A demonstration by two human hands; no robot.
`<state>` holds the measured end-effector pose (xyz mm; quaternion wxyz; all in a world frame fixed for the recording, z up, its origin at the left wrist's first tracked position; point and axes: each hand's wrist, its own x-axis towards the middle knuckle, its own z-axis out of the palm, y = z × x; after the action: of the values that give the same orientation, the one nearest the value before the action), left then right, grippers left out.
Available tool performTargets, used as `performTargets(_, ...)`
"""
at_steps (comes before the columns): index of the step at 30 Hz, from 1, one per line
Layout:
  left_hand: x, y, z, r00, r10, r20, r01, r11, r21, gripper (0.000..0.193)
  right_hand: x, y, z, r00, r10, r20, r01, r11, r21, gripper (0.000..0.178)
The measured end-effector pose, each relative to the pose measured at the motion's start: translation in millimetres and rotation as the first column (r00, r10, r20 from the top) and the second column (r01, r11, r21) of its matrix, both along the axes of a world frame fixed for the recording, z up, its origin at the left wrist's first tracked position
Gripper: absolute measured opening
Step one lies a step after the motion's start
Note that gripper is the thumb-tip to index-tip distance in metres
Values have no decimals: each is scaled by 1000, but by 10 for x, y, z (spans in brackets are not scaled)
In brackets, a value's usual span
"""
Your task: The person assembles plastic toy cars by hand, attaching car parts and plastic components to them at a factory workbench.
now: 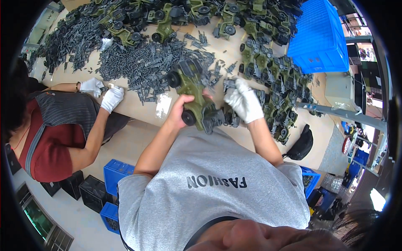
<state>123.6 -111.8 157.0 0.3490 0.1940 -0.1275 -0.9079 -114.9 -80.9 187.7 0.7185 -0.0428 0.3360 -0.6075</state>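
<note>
My bare left hand [179,112] is closed around an olive-green toy jeep [193,88] with black wheels, held tilted in front of my chest. Dark plastic pieces sit at both ends of the jeep. To its right, my right hand [246,103] wears a white glove, its fingers curled in and slightly blurred. Small dark grey plastic parts [229,85] lie right by those fingertips; whether a part is pinched there is hidden. Beyond the jeep spreads a heap of small dark grey parts [142,62] on the tabletop [144,112].
Rows of green toy jeeps [268,62] crowd the far and right sides. A large blue crate [320,39] stands at the far right, and a black pouch [301,144] lies nearer. At left, a co-worker's white-gloved hands [112,98] work at the table edge. Blue bins [115,173] stand below.
</note>
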Motion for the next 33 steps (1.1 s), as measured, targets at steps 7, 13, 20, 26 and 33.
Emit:
performTargets(7,151,-14,87,997,-2,81,-8,992,124,42,-390,300,874,178,330,-927,-883,470,-2,17)
performTargets(13,143,82,88,995,-53,84,36,981,189,45,169,734,868,479,682,-553,-747,648,151,26)
performTargets(20,-2,268,326,970,-6,244,-23,993,116,44,335,513,771,618,216,-756,-341,940,-10,48)
performTargets(26,-48,298,408,956,-11,295,-18,995,95,41,463,555,766,577,267,-772,-308,947,97,43)
performTargets(33,-121,297,497,949,24,314,-63,992,113,36,544,647,716,512,150,-846,-326,945,-30,41)
